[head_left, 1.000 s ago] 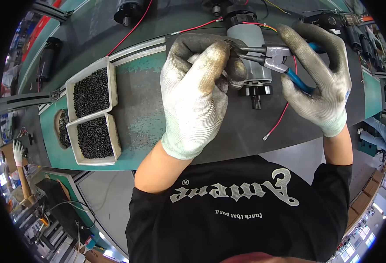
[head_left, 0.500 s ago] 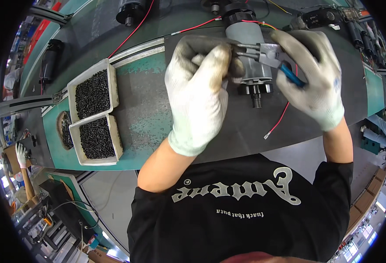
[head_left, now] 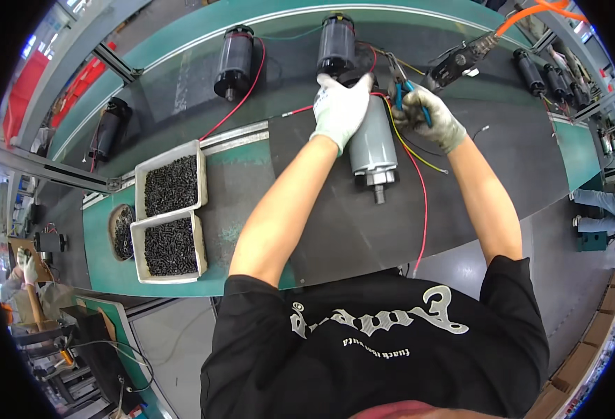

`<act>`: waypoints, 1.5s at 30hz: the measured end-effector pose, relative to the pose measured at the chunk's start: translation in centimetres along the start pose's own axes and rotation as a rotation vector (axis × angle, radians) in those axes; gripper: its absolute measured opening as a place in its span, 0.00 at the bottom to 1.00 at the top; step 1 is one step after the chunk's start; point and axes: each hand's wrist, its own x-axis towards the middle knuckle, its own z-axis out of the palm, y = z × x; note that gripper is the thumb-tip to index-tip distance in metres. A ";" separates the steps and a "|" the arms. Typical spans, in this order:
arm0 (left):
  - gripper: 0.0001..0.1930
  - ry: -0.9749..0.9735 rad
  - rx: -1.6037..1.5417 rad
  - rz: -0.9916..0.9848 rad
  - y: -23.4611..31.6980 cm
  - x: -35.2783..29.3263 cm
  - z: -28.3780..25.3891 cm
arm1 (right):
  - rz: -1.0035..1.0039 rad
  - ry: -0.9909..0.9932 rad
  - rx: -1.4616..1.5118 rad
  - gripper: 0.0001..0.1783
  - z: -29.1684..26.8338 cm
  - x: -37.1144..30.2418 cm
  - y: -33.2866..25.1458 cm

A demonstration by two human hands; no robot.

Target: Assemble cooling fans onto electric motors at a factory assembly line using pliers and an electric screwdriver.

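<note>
A grey cylindrical motor (head_left: 372, 143) lies on the dark mat, its threaded shaft toward me. My left hand (head_left: 342, 108), in a white glove, grips the motor's black far end; some fingertips are hidden. In my gloved right hand (head_left: 429, 117), just right of that end, are pliers (head_left: 396, 73) with blue handles. Their jaws point away from me and look parted. From the motor's far end come a red wire (head_left: 422, 202), a yellow-green wire (head_left: 429, 162) and a dark wire (head_left: 461, 143), trailing right and toward me.
Two white bins (head_left: 202, 248) of small black parts stand at left, beside a round dish (head_left: 115, 234). Farther back are more motors (head_left: 236, 63) (head_left: 338, 45). A black tool with an orange hose (head_left: 531, 15) hangs at upper right. Another person's gloved hand (head_left: 28, 269) shows far left.
Both hands have moved away from me toward the motor's far end. The left has left the pliers' jaws and taken hold there. The pliers have turned from pointing left to pointing away.
</note>
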 end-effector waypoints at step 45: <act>0.40 -0.179 -0.503 1.180 1.7 -12.4 -5.0 | -0.299 0.280 -0.848 0.54 8.1 -16.3 6.1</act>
